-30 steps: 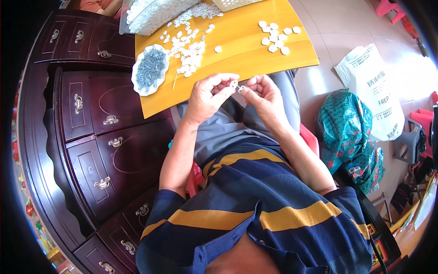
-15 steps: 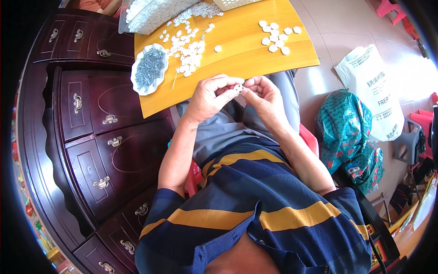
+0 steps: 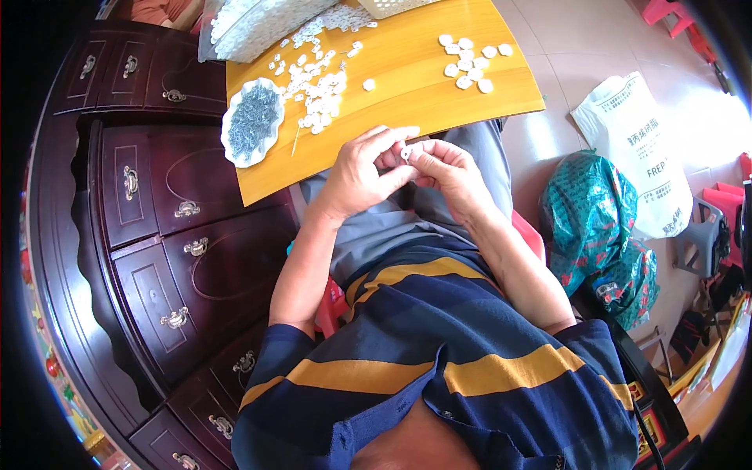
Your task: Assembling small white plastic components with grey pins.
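Observation:
Over my lap, just off the table's near edge, my two hands meet around a small white plastic piece (image 3: 406,153) with dark holes. My right hand (image 3: 449,171) pinches it at the thumb and fingertips. Curled fingers of my left hand (image 3: 362,174) meet its other side, while the left index finger stretches above it and the thumb lies below. The fingertips partly hide the piece. Similar loose white pieces (image 3: 321,98) are scattered on the yellow wooden table (image 3: 407,106). Beside them, at the left, a white scalloped dish (image 3: 228,133) holds many small grey metal pins or screws (image 3: 254,117).
Several white rounded pieces (image 3: 468,65) sit at the table's right. A clear bin (image 3: 258,31) of white parts and a cream basket (image 3: 395,6) stand at the far edge. Dark drawers (image 3: 141,180) flank the left. A green bag (image 3: 587,211) and white sack (image 3: 634,149) lie right.
My left index finger has straightened and its thumb has dropped lower, away from the index. My right fingers have moved slightly left, closing in on the white piece.

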